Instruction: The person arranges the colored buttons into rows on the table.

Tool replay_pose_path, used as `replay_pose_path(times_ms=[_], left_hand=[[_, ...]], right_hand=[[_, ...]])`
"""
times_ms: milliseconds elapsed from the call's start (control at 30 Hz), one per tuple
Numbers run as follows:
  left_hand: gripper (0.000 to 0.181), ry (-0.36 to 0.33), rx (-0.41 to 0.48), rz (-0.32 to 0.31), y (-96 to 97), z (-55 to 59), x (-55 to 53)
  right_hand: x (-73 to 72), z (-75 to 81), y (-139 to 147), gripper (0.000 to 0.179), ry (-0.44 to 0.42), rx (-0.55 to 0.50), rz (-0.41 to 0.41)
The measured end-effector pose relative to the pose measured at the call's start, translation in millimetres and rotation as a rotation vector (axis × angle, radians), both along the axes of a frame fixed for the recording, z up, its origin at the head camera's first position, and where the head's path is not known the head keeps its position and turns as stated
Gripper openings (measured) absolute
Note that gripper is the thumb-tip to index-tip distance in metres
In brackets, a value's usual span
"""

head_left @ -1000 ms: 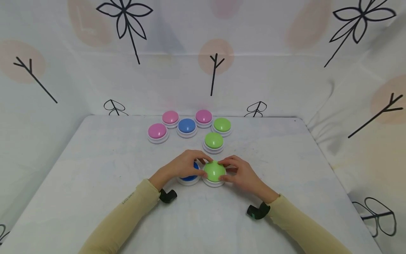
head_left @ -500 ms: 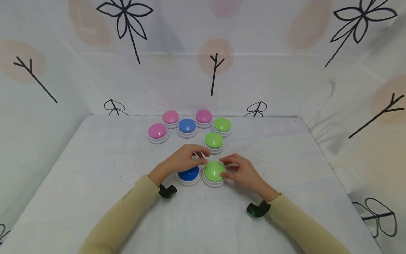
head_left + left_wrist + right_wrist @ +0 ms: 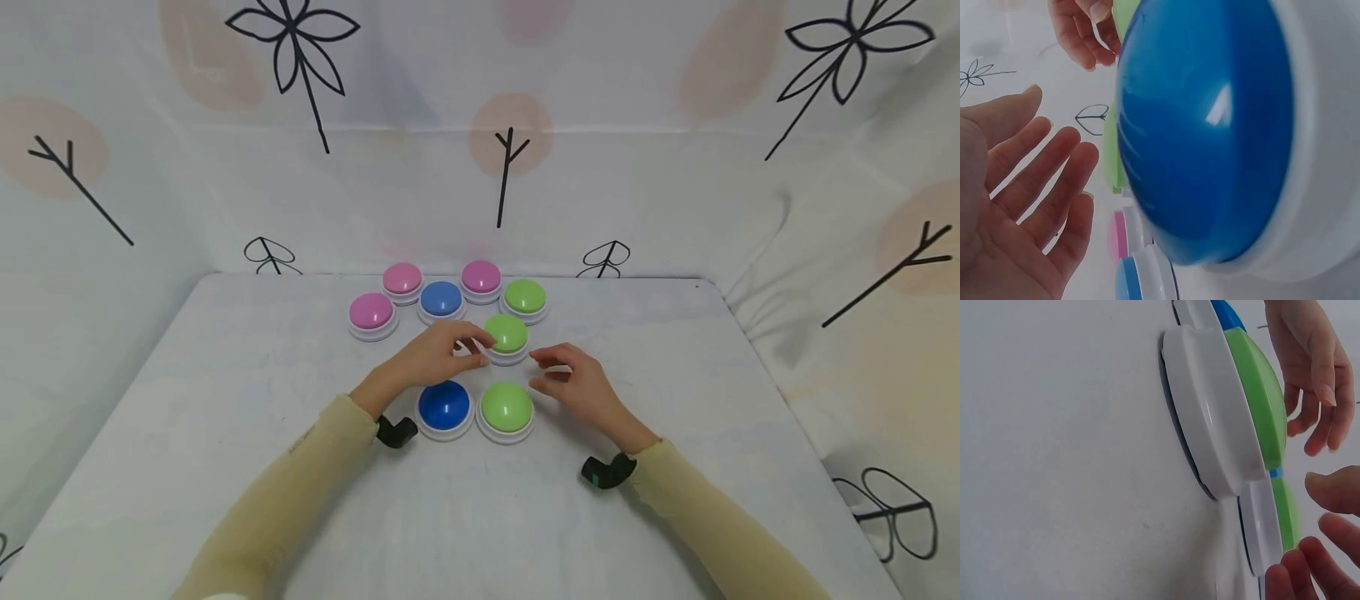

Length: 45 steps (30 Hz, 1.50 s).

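Two domed push buttons on white bases stand side by side near the table's middle: a blue button (image 3: 444,406) and a green button (image 3: 506,407). Behind them is another green button (image 3: 507,333), flanked by both hands. My left hand (image 3: 435,354) hovers at its left, fingertips overlapping its edge in the head view. To its right is my right hand (image 3: 576,387), fingers loosely bent with nothing between them. In the left wrist view the left hand (image 3: 1035,200) shows an empty palm beside the blue dome. The right wrist view shows the right hand (image 3: 1329,550) with thumb and fingers apart.
Farther back stand three pink buttons, the leftmost pink button (image 3: 371,312) among them, a lighter blue button (image 3: 441,299) and a third green button (image 3: 525,297). The white table (image 3: 247,375) ends at a patterned cloth backdrop (image 3: 420,192).
Both hands have left the near green button and moved away from me, up to the green button behind it. The near blue and green buttons are now fully uncovered.
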<state>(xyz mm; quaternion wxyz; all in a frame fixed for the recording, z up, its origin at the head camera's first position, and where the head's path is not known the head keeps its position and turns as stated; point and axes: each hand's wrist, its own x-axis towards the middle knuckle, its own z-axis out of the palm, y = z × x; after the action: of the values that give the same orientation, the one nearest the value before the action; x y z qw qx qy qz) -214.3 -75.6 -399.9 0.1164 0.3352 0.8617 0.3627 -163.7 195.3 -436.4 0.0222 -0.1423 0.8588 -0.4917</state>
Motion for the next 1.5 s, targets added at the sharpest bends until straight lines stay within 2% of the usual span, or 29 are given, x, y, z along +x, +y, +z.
replay_pose_path(times_ms=[267, 400, 567, 767, 1000, 1167, 1500], left_hand=[[0.039, 0.024, 0.002, 0.030, 3.1, 6.6, -20.4], [0.042, -0.005, -0.007, 0.045, 3.5, 5.6, -33.8], [0.047, -0.042, -0.039, 0.031, 3.4, 0.6, -50.8], [0.050, -0.104, -0.086, 0.038, 4.2, -4.5, -65.4], [0.052, -0.139, -0.125, 0.005, 10.8, -8.5, -75.7], [0.053, -0.149, -0.135, -0.017, 14.4, -12.7, -79.5], [0.054, -0.171, -0.178, -0.015, 18.4, -12.1, -80.8]], right_hand=[[-15.7, -0.5, 1.6, 0.043, 0.011, 0.008, -0.075], [-23.7, -0.3, -0.1, 0.045, -0.001, 0.010, -0.107], [-31.6, -2.6, -2.5, 0.049, -0.015, -0.007, -0.121], [-39.9, -5.2, -6.9, 0.052, -0.046, -0.009, -0.126], [-49.3, -7.8, -12.0, 0.057, -0.081, 0.001, -0.129], [-55.2, -11.7, -14.6, 0.056, -0.075, -0.002, -0.114], [-57.0, -12.4, -21.8, 0.059, -0.081, 0.013, -0.090]])
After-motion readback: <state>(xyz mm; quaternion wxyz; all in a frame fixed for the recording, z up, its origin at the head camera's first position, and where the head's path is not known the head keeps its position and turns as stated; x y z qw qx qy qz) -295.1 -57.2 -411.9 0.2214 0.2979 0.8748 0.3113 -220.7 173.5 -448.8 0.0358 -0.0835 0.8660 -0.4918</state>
